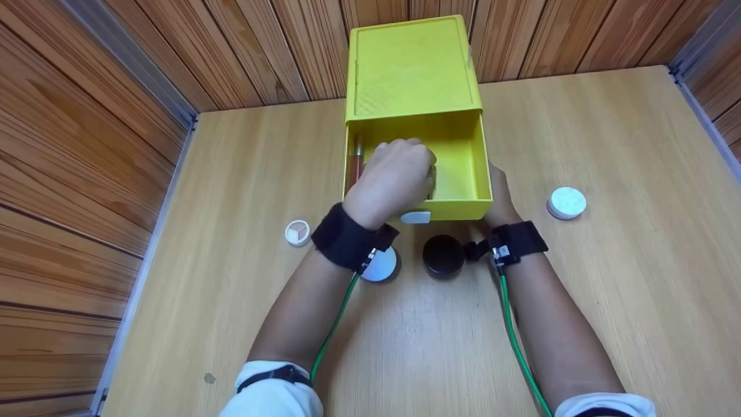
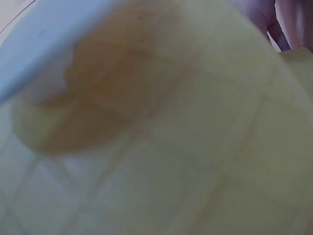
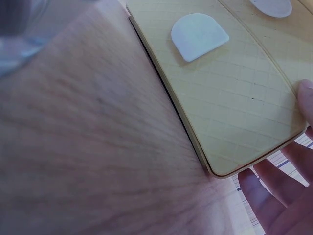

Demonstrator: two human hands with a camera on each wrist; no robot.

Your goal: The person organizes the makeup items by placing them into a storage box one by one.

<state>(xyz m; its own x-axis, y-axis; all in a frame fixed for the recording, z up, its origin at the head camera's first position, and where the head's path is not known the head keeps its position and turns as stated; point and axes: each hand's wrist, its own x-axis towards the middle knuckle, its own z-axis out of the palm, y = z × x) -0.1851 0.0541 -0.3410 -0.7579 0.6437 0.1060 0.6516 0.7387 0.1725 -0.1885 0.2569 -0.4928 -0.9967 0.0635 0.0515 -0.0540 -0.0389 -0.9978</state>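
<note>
A yellow drawer box [image 1: 414, 69] stands at the back of the table, its upper drawer [image 1: 460, 174] pulled out. My left hand [image 1: 396, 174] reaches into that drawer with the knuckles up and fingers bent. Its fingertips are hidden, so whether they hold something cannot be told. Beside it, along the drawer's left wall, lies a reddish tube with a silvery part [image 1: 358, 159]. My right hand [image 1: 499, 188] holds the box at its right side. In the right wrist view its thumb [image 3: 306, 100] lies on the front and its fingers [image 3: 264, 196] wrap the side, near a white handle [image 3: 198, 36].
Below the drawer are a round container with a pale top [image 1: 380, 265], partly behind the left wristband, and a black round jar [image 1: 443, 256]. A small three-shade palette [image 1: 297, 233] lies left, a white round jar [image 1: 567, 202] right. Wooden walls [image 1: 243, 52] border the table.
</note>
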